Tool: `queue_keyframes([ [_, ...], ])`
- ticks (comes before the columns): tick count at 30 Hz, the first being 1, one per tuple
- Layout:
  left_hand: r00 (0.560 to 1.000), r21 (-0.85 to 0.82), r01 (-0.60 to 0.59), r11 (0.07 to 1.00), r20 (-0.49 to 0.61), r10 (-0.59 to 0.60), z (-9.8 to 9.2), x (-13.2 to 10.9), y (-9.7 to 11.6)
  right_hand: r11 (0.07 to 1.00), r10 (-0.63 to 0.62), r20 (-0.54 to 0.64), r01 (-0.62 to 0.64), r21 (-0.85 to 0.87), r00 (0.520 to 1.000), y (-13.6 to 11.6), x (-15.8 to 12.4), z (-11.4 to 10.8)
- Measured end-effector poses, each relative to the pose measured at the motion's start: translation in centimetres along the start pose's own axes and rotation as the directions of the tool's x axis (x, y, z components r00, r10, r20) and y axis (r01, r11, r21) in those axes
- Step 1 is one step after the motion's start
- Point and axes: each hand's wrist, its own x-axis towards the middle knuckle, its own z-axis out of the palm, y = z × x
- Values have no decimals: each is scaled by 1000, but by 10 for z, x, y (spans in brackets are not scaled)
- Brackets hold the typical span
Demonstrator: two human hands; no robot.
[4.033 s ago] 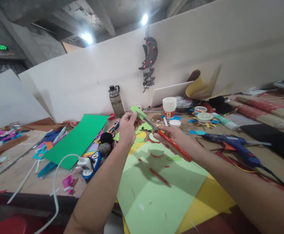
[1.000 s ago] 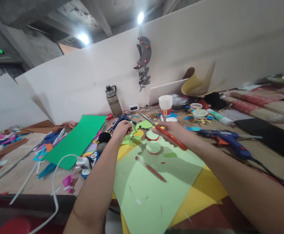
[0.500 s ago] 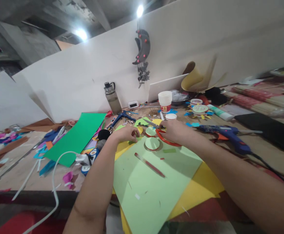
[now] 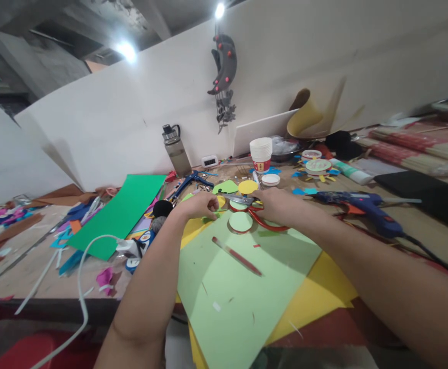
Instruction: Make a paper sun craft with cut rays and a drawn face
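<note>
- Here's the left hand (image 4: 204,206), fingers curled in low over green scraps (image 4: 210,219) at the far left corner of the pale green sheet (image 4: 224,292); I can't tell whether it pinches anything.
- Over to the right hand (image 4: 272,202): its fingertips are at the red-handled scissors (image 4: 242,200), and how firmly they grip, I can't tell. The hands are apart.
- The scissors lie low, blades pointing left, between a yellow disc (image 4: 248,187) on the far side and a green-topped round lid (image 4: 240,222) on the near side.
- Nearer, a red pen (image 4: 237,256) slants across the sheet.
- Far right, there's a blue glue gun (image 4: 362,205)!
</note>
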Motion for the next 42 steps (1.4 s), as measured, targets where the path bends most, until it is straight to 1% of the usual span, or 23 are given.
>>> queue_keyframes([
  [5,1000,-4,-25,1000,6,25,0,0,1,1000,10,-4,-10,-25,1000,1,1,2],
  [12,1000,-16,15,1000,-9,-15,1,2,-2,999,21,-1,-21,-41,1000,0,-2,-4],
  [17,998,8,-36,999,-50,37,0,1,-1,999,7,-1,-7,-38,1000,3,1,-2],
  [20,999,9,-28,1000,-44,29,-1,0,-1,999,9,3,-9,-48,1000,5,2,0],
  [21,998,11,-24,1000,-50,25,-1,0,-1,998,16,4,-16,-55,1000,5,3,0],
  [26,988,7,-23,1000,-149,24,-5,-1,-3,997,21,-1,-21,-72,1000,5,2,0],
  [28,990,27,-14,1000,-142,17,-7,-2,-2,997,12,6,-11,-74,1000,6,1,-1],
  [34,999,122,32,992,-37,-28,-7,-4,2,993,8,-8,-9,-115,1000,5,0,-3],
  [36,999,124,36,992,-35,-32,-6,-4,0,993,20,-23,-23,-115,1000,3,-2,-4],
  [39,996,86,52,995,-69,-47,-3,-3,-3,993,29,-49,-34,-111,998,1,-4,-7],
  [41,994,64,92,994,-70,-88,-3,-3,-2,993,34,-59,-41,-111,998,0,-5,-8],
  [42,992,64,116,991,-51,-113,-3,-3,-1,993,38,-65,-45,-110,997,1,-5,-8],
])
